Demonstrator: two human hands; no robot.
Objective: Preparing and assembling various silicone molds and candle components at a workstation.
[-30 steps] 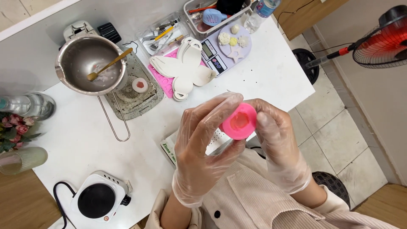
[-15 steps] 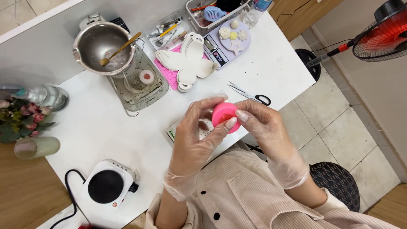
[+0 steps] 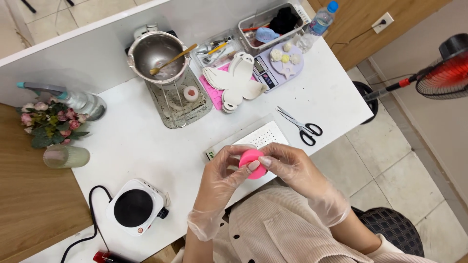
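Both hands wear thin clear gloves and meet over the table's near edge. A small round pink mould (image 3: 251, 162) is pinched between them: my left hand (image 3: 222, 179) grips its left side and my right hand (image 3: 296, 170) presses its right side with the thumb on top. Just behind the hands lies a white dotted board (image 3: 263, 136) in a clear sleeve. The mould's inside is hidden by my fingers.
Black-handled scissors (image 3: 302, 127) lie to the right of the board. Further back are a steel pot with a wooden stick (image 3: 157, 52), a metal tray (image 3: 176, 104), white moulds on a pink mat (image 3: 234, 83), a scale, a bin and a bottle. A white hotplate (image 3: 136, 207) sits near left.
The hands with the pink mould have come lower and nearer the table edge. The view has shifted, so the scissors and dotted board now show.
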